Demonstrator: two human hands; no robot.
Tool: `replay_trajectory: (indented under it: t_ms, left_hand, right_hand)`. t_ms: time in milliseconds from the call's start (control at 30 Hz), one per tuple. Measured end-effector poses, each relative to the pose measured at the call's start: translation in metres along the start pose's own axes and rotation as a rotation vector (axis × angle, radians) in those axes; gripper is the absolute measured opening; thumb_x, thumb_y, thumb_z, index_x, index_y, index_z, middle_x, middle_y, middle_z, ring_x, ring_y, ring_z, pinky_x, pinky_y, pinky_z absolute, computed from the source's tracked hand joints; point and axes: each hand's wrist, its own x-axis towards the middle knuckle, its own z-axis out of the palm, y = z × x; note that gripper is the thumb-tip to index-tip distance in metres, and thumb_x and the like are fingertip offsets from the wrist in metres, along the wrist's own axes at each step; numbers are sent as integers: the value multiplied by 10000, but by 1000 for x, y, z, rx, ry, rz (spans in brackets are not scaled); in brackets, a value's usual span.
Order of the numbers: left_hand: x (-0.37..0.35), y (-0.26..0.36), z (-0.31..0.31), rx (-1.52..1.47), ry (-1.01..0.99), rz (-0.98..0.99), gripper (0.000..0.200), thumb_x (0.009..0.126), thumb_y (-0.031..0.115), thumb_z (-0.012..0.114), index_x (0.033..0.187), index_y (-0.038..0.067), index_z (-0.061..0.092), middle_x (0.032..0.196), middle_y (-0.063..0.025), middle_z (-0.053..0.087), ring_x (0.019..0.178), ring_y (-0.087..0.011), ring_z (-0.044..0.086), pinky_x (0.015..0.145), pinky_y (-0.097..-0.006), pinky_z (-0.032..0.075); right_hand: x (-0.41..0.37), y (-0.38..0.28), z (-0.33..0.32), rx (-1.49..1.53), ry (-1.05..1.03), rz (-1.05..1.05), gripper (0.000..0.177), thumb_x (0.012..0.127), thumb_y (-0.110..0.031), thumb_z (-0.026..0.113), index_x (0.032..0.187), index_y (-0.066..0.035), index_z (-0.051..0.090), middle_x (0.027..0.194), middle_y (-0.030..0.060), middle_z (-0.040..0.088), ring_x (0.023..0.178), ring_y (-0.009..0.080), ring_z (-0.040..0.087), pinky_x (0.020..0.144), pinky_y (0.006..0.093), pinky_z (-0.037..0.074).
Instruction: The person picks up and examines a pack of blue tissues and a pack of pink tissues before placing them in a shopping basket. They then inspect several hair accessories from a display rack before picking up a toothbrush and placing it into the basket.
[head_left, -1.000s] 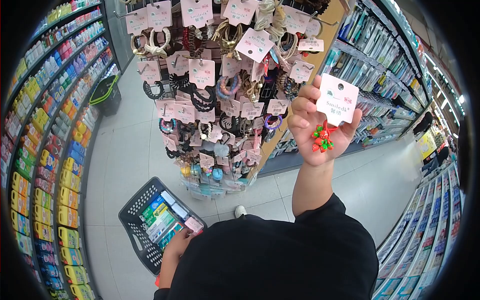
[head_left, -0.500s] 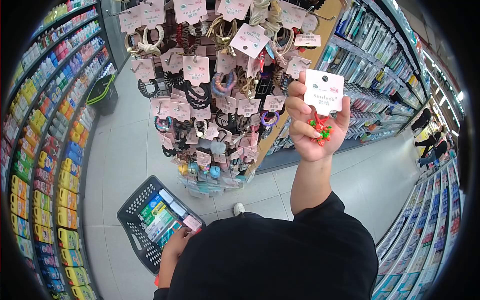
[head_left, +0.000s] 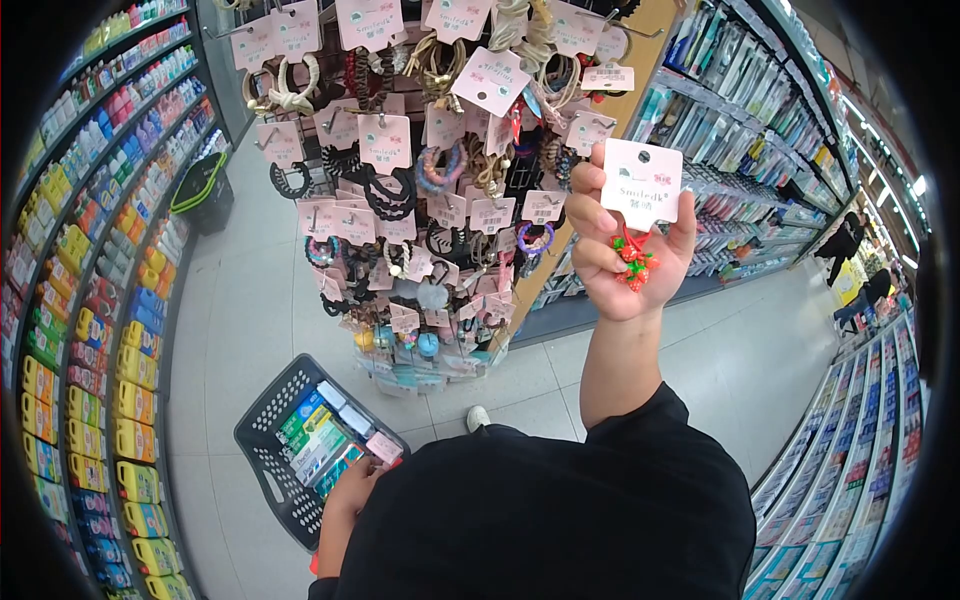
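My right hand (head_left: 632, 255) is raised at the right, its fingers closed around a strawberry hair tie (head_left: 636, 264) on a pale card (head_left: 642, 183). The card stands upright, printed side towards me, with red strawberries and green leaves below it. Low on the left, my left hand (head_left: 350, 487) is closed at the near side of a dark grey shopping basket (head_left: 262, 430); its grip is partly hidden, with bits of red beside it. Inside the basket lie several boxed packs (head_left: 318, 440) and a pink pack (head_left: 383, 447).
Ahead stands a rack of carded hair ties (head_left: 386, 142), with a wooden side panel (head_left: 640, 70). Shelves of bottles (head_left: 137, 400) line the left, near a black bin with a green rim (head_left: 203, 187). More packed shelves (head_left: 730, 100) run along the right. Other people (head_left: 848, 240) are far right.
The view has shifted slightly, and the right hand with the hair tie appears a little farther left. Both hands keep their grip.
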Motion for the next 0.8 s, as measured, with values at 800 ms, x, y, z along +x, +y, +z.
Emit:
replay_trajectory:
  t_ms: [800]
  left_hand:
    - [-1, 0, 0, 15, -3, -24, 441, 854, 345, 596, 1124, -3, 570, 993, -187, 648, 919, -286, 632, 784, -336, 481]
  right_hand:
    - [4, 23, -6, -1342, 382, -335, 650, 787, -190, 684, 1313, -14, 344, 1149, 151, 480, 936, 274, 589, 752, 339, 494]
